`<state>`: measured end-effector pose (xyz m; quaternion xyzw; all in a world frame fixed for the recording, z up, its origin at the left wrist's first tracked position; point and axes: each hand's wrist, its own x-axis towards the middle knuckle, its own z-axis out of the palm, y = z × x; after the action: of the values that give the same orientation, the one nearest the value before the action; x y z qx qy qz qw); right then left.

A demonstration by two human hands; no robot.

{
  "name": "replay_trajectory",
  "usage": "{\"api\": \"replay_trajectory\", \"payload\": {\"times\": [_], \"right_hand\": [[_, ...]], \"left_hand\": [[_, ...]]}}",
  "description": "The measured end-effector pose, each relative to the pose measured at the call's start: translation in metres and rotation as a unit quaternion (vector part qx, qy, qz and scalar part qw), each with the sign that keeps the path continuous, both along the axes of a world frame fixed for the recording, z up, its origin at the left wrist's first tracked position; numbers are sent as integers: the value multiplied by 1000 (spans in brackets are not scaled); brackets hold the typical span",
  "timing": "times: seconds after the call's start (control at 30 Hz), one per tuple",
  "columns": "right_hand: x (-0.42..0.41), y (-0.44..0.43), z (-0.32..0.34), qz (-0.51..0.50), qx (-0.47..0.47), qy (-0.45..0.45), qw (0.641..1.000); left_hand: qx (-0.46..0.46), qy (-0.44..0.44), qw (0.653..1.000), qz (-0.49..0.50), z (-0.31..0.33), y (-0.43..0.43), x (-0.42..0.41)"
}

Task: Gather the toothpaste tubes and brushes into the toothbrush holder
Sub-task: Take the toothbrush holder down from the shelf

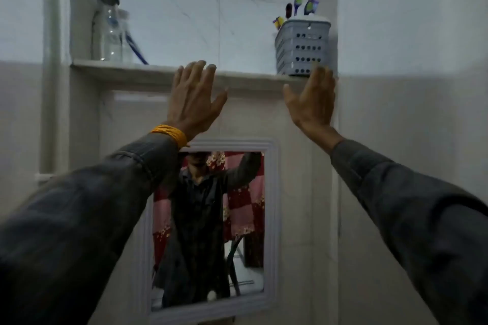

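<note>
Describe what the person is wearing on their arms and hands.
Both arms are in long dark grey sleeves that reach the wrists. The left wrist has a yellow-orange band. The left hand and right hand are bare: no gloves, no rings visible.

A single wide-angle view, worn on the person's head, faces a tiled wall at close range and tilts slightly upward. Both sleeved arms run in from the bottom corners toward the middle. The shelf (148, 67) crosses the view right at the tips of the raised fingers (196, 68), with the mirror (211, 219) below them. No second view shares the scene.
</note>
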<state>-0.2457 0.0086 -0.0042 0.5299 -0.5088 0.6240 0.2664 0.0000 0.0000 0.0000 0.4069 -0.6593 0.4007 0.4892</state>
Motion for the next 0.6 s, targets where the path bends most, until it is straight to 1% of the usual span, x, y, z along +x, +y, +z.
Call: {"api": "replay_trajectory", "payload": {"times": [0.1,0.13,0.2,0.23,0.33,0.47,0.6], "right_hand": [[-18,-8,42,28,-6,-68,997],[-22,-9,55,35,10,-76,996],[-28,-20,74,61,42,-95,993],[-29,-26,80,76,40,-102,991],[-29,-42,95,89,42,-119,988],[-23,-52,102,82,39,-145,985],[-26,-41,104,88,24,-158,983]], "left_hand": [[13,-21,1000,-16,33,-14,-22],[29,-25,999,-8,43,-18,-28],[55,-47,997,28,56,-26,-38],[64,-59,995,56,60,-29,-39],[92,-61,988,104,67,-35,-43],[94,-57,989,101,68,-39,-45],[102,-56,987,110,67,-36,-45]]}}
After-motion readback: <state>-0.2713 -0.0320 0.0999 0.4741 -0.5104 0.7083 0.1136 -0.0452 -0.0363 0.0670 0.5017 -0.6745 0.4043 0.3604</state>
